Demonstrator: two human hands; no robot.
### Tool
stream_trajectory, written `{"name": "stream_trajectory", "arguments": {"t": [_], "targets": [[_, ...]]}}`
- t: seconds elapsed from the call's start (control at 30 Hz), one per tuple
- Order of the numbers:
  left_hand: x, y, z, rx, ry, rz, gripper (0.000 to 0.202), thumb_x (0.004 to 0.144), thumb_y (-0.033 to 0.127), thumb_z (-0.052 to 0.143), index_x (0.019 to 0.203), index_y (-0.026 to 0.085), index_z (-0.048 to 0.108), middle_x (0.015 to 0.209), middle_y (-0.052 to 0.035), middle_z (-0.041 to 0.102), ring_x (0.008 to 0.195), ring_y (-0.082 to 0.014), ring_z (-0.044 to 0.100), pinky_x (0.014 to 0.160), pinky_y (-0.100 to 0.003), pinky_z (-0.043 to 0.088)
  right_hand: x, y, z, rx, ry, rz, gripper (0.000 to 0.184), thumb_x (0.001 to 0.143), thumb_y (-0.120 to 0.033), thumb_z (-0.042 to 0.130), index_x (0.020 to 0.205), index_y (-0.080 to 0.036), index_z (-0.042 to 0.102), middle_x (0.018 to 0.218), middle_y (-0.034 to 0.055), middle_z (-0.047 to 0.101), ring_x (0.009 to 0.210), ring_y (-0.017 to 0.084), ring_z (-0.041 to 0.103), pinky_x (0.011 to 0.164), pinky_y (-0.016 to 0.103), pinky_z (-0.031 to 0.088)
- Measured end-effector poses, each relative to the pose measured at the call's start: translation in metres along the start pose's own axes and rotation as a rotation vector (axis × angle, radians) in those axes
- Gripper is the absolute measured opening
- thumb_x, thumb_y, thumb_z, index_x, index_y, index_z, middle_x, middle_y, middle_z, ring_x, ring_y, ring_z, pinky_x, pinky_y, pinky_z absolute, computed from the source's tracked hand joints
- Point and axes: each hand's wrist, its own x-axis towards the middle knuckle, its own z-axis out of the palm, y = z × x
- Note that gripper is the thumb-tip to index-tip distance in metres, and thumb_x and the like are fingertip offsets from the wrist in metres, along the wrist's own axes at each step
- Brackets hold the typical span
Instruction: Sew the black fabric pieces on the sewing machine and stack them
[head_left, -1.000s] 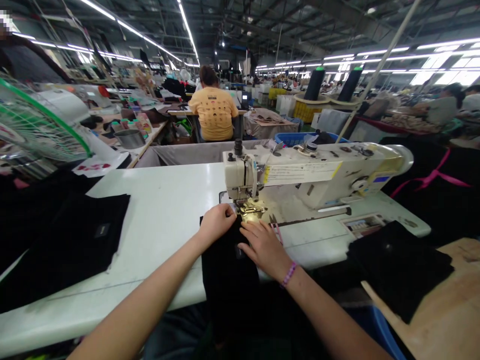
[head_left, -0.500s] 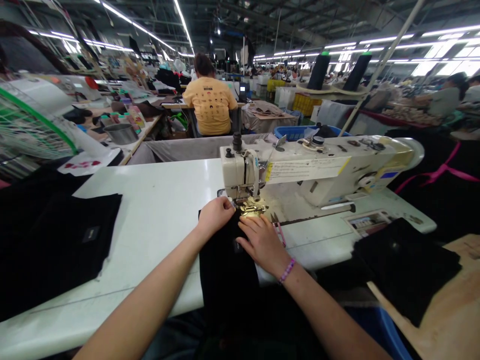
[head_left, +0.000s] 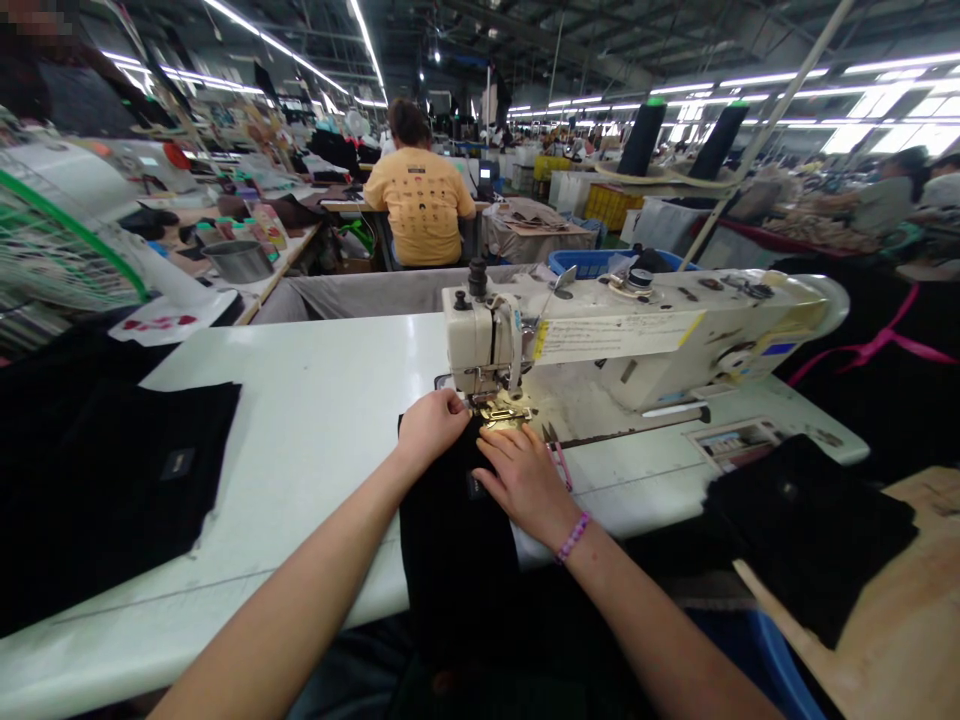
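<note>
A piece of black fabric [head_left: 457, 540] runs from my lap up to the needle area of a white sewing machine [head_left: 600, 320]. My left hand [head_left: 435, 430] pinches the fabric's upper edge just left of the presser foot, fingertips pressed together. Lying flat on the cloth's right side, my right hand [head_left: 521, 475] has its fingers stretched toward the brass-coloured plate [head_left: 506, 412] and the thumb apart. A small dark label [head_left: 475, 486] shows on the fabric beside that thumb. The needle point is hidden from view.
Folded black fabric with a label [head_left: 150, 470] lies on the table's left side. Small scissors with pink handles [head_left: 559, 462] rest right of my right hand. More black pieces [head_left: 810, 530] are stacked on a wooden board [head_left: 915, 590]. A fan [head_left: 67, 220] stands left; a person in yellow [head_left: 418, 205] sits ahead.
The camera view has shifted slightly. Both hands keep nearly the same place and pose on the black fabric, with no clear movement of the cloth.
</note>
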Motion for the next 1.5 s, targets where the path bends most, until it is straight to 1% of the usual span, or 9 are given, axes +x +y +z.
{"name": "stream_trajectory", "arguments": {"t": [0.53, 0.67, 0.77, 0.87, 1.0, 1.07, 1.13, 1.3, 1.5], "targets": [[0.017, -0.002, 0.001, 0.020, 0.003, 0.007, 0.017, 0.080, 0.034, 0.058, 0.075, 0.021, 0.066, 0.075, -0.0055, 0.071, 0.075, -0.0226, 0.067, 0.065, -0.028, 0.044, 0.004, 0.000, 0.002, -0.033, 0.012, -0.005, 0.031, 0.099, -0.032, 0.058, 0.126, -0.017, 0.063, 0.133, 0.0113, 0.061, 0.122, 0.025, 0.054, 0.113, 0.054, 0.035], [0.015, 0.001, -0.004, 0.011, 0.056, 0.051, 0.014, 0.081, 0.031, 0.061, 0.080, 0.019, 0.067, 0.084, -0.0083, 0.071, 0.083, -0.0257, 0.068, 0.074, -0.031, 0.049, 0.007, 0.004, 0.001, -0.001, 0.035, 0.000, 0.029, 0.098, -0.031, 0.059, 0.124, -0.018, 0.064, 0.132, 0.0108, 0.063, 0.120, 0.026, 0.055, 0.110, 0.054, 0.037], [-0.013, -0.002, -0.013, -0.014, 0.165, 0.114, 0.025, 0.083, 0.028, 0.061, 0.105, 0.017, 0.065, 0.113, -0.0132, 0.067, 0.109, -0.0292, 0.061, 0.095, -0.038, 0.046, 0.001, 0.005, -0.003, 0.042, 0.042, 0.013, 0.026, 0.099, -0.026, 0.055, 0.121, -0.017, 0.066, 0.131, 0.0107, 0.063, 0.120, 0.027, 0.055, 0.109, 0.054, 0.038], [-0.070, -0.016, -0.017, -0.096, 0.277, 0.173, 0.031, 0.090, 0.027, 0.056, 0.119, 0.018, 0.056, 0.122, -0.0105, 0.061, 0.118, -0.0238, 0.055, 0.105, -0.036, 0.041, -0.017, -0.003, -0.011, 0.110, 0.088, 0.031, 0.027, 0.098, -0.015, 0.047, 0.116, -0.017, 0.067, 0.125, 0.0091, 0.067, 0.117, 0.025, 0.058, 0.111, 0.053, 0.036], [-0.170, -0.040, 0.002, -0.397, 0.555, 0.250, 0.007, 0.091, 0.026, 0.055, 0.095, 0.022, 0.051, 0.087, -0.0026, 0.055, 0.077, -0.0167, 0.056, 0.074, -0.031, 0.049, -0.051, -0.032, -0.029, 0.322, 0.275, -0.060, 0.042, 0.088, -0.004, 0.043, 0.121, -0.020, 0.063, 0.119, 0.0063, 0.068, 0.113, 0.019, 0.061, 0.110, 0.047, 0.041], [-0.212, -0.047, 0.018, -0.403, 0.553, 0.247, 0.012, 0.088, 0.025, 0.057, 0.087, 0.023, 0.046, 0.079, 0.0001, 0.049, 0.068, -0.0152, 0.051, 0.066, -0.029, 0.046, -0.063, -0.049, -0.037, 0.373, 0.243, -0.133, 0.048, 0.084, -0.003, 0.044, 0.126, -0.021, 0.058, 0.123, 0.0069, 0.066, 0.116, 0.020, 0.059, 0.111, 0.049, 0.041], [-0.238, -0.049, 0.033, -0.382, 0.452, 0.164, 0.016, 0.085, 0.029, 0.059, 0.088, 0.024, 0.045, 0.077, 0.0014, 0.048, 0.063, -0.0148, 0.051, 0.060, -0.028, 0.044, -0.069, -0.062, -0.041, 0.365, 0.140, -0.208, 0.052, 0.082, -0.004, 0.046, 0.131, -0.019, 0.055, 0.130, 0.0084, 0.062, 0.121, 0.022, 0.056, 0.114, 0.052, 0.036], [-0.241, -0.037, 0.045, -0.350, 0.184, -0.117, 0.017, 0.086, 0.039, 0.054, 0.082, 0.024, 0.046, 0.066, 0.0042, 0.049, 0.055, -0.0150, 0.052, 0.054, -0.027, 0.038, -0.062, -0.076, -0.032, 0.295, 0.028, -0.334, 0.043, 0.088, -0.008, 0.048, 0.129, -0.017, 0.056, 0.134, 0.0096, 0.059, 0.124, 0.023, 0.052, 0.117, 0.053, 0.032], [-0.232, -0.038, 0.042, -0.317, 0.313, -0.087, 0.018, 0.090, 0.032, 0.045, 0.074, 0.024, 0.042, 0.065, 0.0022, 0.051, 0.056, -0.0150, 0.051, 0.055, -0.027, 0.036, -0.049, -0.088, -0.025, 0.380, 0.094, -0.364, 0.032, 0.094, -0.012, 0.050, 0.125, -0.019, 0.059, 0.117, 0.0075, 0.066, 0.111, 0.019, 0.058, 0.111, 0.048, 0.041]]}}
